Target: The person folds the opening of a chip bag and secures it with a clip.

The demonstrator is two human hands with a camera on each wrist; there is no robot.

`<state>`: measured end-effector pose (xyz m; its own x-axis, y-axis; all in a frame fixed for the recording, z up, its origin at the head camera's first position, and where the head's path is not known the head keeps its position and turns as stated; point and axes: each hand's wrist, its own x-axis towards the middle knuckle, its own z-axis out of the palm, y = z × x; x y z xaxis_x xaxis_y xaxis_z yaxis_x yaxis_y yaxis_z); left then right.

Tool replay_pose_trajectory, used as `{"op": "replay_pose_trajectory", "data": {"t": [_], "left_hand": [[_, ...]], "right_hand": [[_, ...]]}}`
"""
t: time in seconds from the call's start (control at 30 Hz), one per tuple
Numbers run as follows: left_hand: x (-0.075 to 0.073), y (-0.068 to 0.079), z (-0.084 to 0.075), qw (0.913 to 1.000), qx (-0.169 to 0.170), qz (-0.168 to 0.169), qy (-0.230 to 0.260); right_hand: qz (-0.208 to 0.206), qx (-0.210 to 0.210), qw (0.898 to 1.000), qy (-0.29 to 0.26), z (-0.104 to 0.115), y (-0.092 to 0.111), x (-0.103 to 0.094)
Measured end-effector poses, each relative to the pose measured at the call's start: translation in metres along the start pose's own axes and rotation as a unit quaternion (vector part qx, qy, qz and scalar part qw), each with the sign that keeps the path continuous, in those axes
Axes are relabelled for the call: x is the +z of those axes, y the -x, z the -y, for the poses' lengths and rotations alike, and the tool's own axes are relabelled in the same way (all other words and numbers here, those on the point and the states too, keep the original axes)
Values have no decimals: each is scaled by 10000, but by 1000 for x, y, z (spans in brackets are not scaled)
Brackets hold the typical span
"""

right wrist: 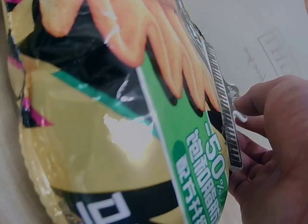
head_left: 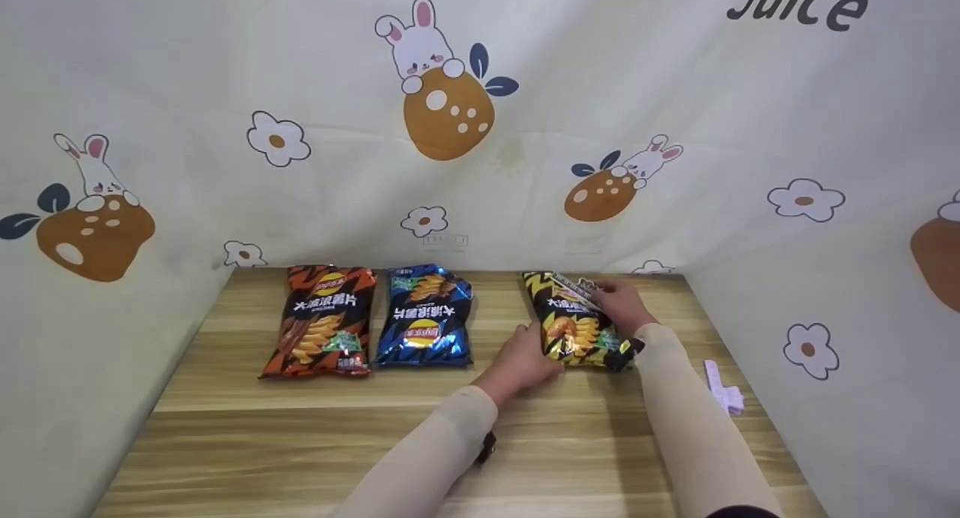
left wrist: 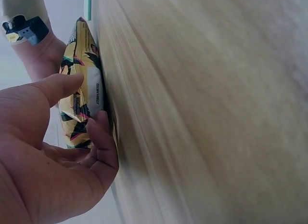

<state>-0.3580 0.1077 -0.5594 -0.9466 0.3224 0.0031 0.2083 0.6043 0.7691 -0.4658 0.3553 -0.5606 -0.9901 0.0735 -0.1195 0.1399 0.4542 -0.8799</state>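
Observation:
A yellow-and-black chip bag (head_left: 581,330) lies on the table's right half. My left hand (head_left: 527,359) grips its left side, thumb on the upper face and fingers curled by the table, as the left wrist view shows. With my right hand (head_left: 624,306) I pinch a flat strip with a piano-key print (right wrist: 225,106), by its wavy ornamental edge. The strip lies slantwise along the bag's upper part, and the right wrist view has it right at the bag's edge.
A red chip bag (head_left: 322,323) and a blue chip bag (head_left: 425,317) lie side by side on the left of the wooden table (head_left: 315,450). Near the right edge is a small lilac plastic piece (head_left: 724,390). A printed cloth (head_left: 337,188) hangs behind and at both sides.

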Motion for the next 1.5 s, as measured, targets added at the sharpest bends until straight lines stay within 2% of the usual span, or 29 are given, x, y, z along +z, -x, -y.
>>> {"op": "replay_pose_trajectory", "data": {"t": [0.1, 0.3, 0.53, 0.63, 0.73, 0.87, 1.0, 1.07, 1.17, 1.3, 1.5], "left_hand": [[-1, 1, 0, 10000, 11, -5, -1], [-2, 1, 1, 10000, 35, -3, 47], [-9, 3, 1, 9991, -265, -2, 345], [-16, 4, 2, 9986, -358, -5, 378], [-25, 4, 4, 9985, -307, 7, 452], [-45, 7, 12, 9975, -84, 63, 696], [-70, 8, 24, 9964, 196, 0, 831], [-84, 9, 32, 9957, 211, -101, 893], [-106, 11, 41, 9948, 19, -302, 970], [-136, 15, 50, 9922, -208, -672, 1027], [-173, 25, 61, 9845, -292, -1170, 1272]], "right_hand": [[54, 217, 9996, 193, -2, 0, -1], [58, 184, 9986, 498, -4, -1, -3], [-14, 236, 9975, 661, -2, 0, -5], [-140, 203, 9971, 714, -1, 2, -5], [-476, 176, 9968, 610, 1, 5, -4], [-974, 52, 9947, 317, 7, 11, -1], [-1235, -349, 9917, 27, 18, 24, 4], [-1358, -592, 9889, -99, 25, 32, 8], [-1541, -844, 9839, -328, 35, 42, 18], [-1507, -1045, 9804, -720, 50, 56, 35], [-1213, -1271, 9807, -857, 72, 77, 59]]}}
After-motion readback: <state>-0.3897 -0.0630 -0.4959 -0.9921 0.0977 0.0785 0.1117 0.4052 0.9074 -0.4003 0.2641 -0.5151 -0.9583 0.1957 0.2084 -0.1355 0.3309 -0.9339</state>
